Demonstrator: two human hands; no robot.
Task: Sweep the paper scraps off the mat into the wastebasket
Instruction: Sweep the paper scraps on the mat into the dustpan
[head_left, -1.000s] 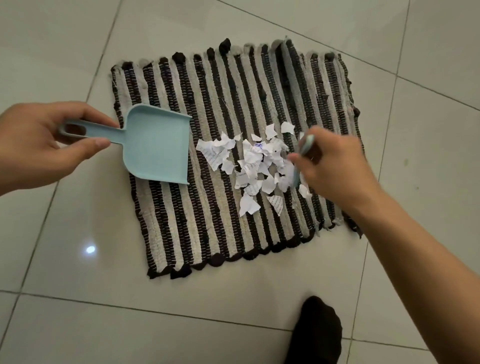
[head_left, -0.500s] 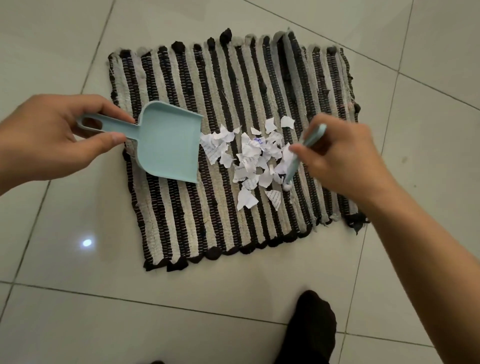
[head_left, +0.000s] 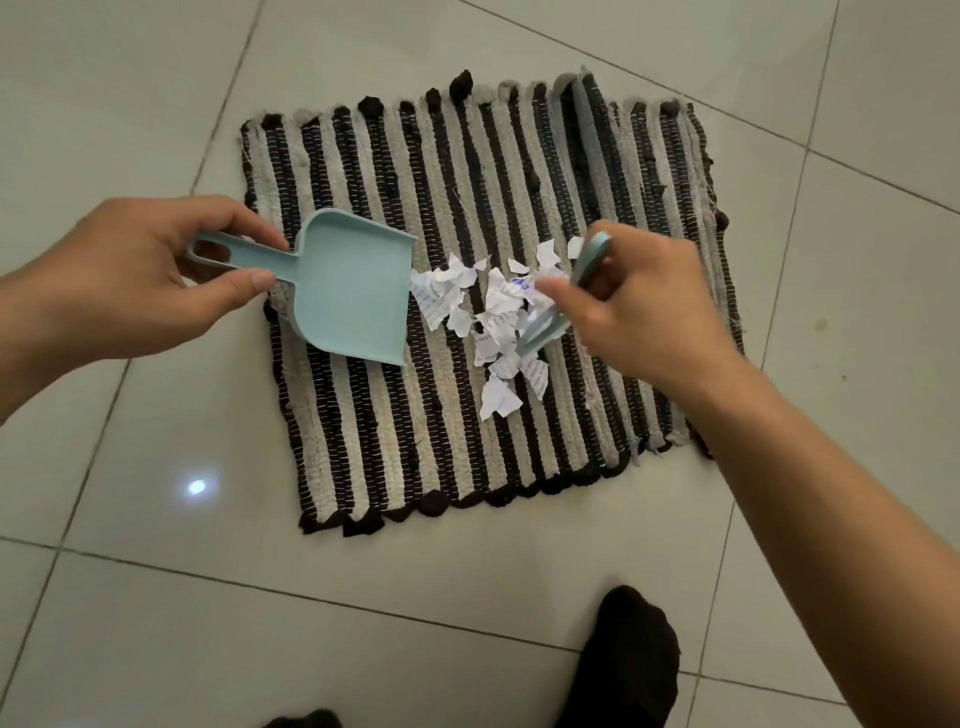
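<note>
Dustpan and brush meeting at a pile of torn paper on a woven mat

The left hand (head_left: 135, 280) is gripping the pale blue plastic dustpan (head_left: 353, 293) by its looped handle, lip touching the paper scraps (head_left: 493, 322) heaped mid-mat (head_left: 519, 452). The right hand (head_left: 639, 306) is closing its fingers around a matching brush (head_left: 561, 306); its bristles are blurred and partly hidden. The ribbed, striped mat is lying on glossy floor tiles (head_left: 156, 597).

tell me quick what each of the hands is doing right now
Left hand: closed on the handle of the light blue plastic dustpan.
Right hand: closed on the light blue plastic hand brush, among the white paper scraps.
</note>
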